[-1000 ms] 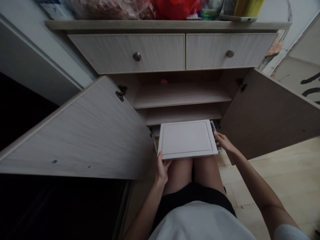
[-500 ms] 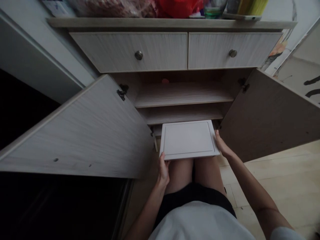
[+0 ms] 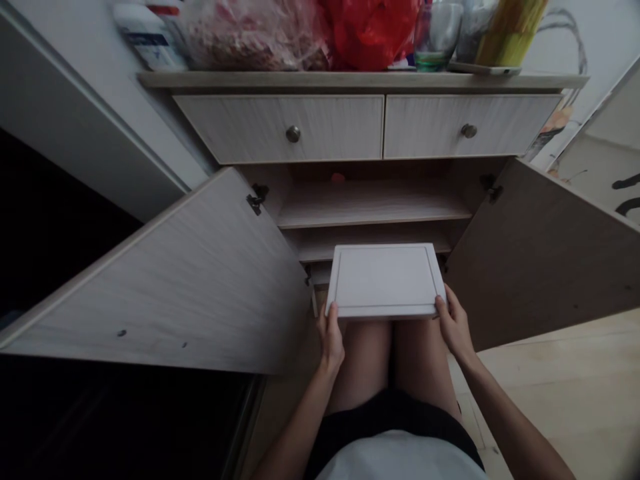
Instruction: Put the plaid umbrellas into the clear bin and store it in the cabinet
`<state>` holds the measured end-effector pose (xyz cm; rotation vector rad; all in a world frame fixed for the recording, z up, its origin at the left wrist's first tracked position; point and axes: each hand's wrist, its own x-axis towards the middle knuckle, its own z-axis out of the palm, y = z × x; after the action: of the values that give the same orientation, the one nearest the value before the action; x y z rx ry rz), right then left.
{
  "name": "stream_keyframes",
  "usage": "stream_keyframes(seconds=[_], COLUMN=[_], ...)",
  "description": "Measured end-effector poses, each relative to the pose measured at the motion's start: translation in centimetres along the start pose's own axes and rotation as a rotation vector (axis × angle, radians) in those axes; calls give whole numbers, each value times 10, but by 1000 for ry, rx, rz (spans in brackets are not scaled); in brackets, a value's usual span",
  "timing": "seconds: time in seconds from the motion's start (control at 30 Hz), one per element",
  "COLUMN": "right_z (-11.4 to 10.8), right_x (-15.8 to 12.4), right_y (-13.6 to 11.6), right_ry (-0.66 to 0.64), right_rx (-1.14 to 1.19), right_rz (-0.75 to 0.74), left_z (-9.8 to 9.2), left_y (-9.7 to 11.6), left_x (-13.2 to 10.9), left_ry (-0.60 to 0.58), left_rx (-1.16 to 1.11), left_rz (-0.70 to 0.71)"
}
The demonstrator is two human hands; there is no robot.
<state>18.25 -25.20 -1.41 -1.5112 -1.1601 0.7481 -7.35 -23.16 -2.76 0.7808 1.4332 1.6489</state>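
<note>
A flat white box [image 3: 385,279] is held level above my thighs, in front of a wooden cabinet [image 3: 370,215] whose two doors stand open. My left hand [image 3: 331,339] grips the box's near left corner, thumb on top. At the near right corner my right hand [image 3: 454,321] holds it, thumb on the upper face and the other fingers along the side. The fingers under the box are hidden. Behind it are the cabinet's shelves, with a small pink item [image 3: 338,178] at the back of the upper one.
The left door [image 3: 180,287] and right door [image 3: 545,257] flank my arms. Above are two closed drawers [image 3: 280,130]. On the cabinet top stand a white bottle [image 3: 150,41], a pink-tinted plastic bag [image 3: 255,33], a red bag [image 3: 370,30], a glass [image 3: 437,37] and a yellow item [image 3: 510,33].
The view has tilted up, showing more of the cabinet top. My right hand has shifted to the box's near right corner, its thumb now on top.
</note>
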Motion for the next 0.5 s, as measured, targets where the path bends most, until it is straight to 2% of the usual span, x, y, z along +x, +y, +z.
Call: stream_keyframes(seconds=[0.13,0.33,0.4,0.5], right_z=[13,48,58,71], right_x=[72,200,232,265], right_y=[-15,-39,-45,-51], right_ry=[75,90,73,52], right_rx=[6,-155,-206,-286], right_rz=[-145,-158,-154,-112], left_z=[37,97,110,124], left_y=[21,41,45,49], left_x=[56,158,183,211], left_ry=[-69,-148,-163,-190], left_rx=[21,103,148,193], left_rz=[181,277,285,303])
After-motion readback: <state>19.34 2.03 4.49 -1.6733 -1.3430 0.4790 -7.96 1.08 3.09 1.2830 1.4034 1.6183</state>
